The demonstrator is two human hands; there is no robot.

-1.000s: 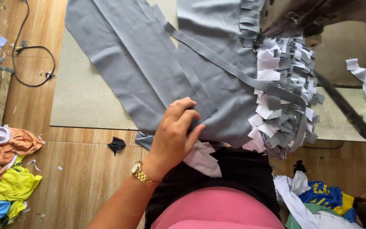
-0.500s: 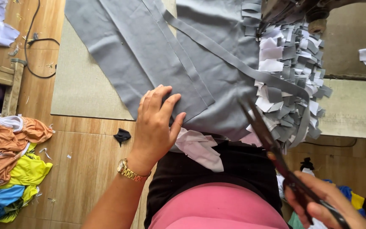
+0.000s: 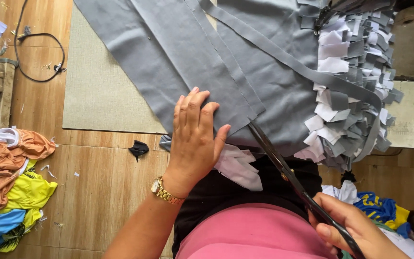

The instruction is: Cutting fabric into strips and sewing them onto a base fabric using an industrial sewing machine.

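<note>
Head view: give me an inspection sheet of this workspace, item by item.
Surface: beige table, mostly covered.
Job's things: grey fabric laid flat; scissors with tips at its near edge.
Clutter: pile of grey and white offcuts; white cloth under the fabric edge.
Grippers: left hand flat on the fabric; right hand holds the scissors.
Cables: black cable looped on the floor.
Surroundings: wooden floor, coloured clothes, a black scrap.

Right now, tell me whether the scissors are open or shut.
Shut, it seems: the scissors in the right hand show one dark blade line at the grey fabric edge.
</note>
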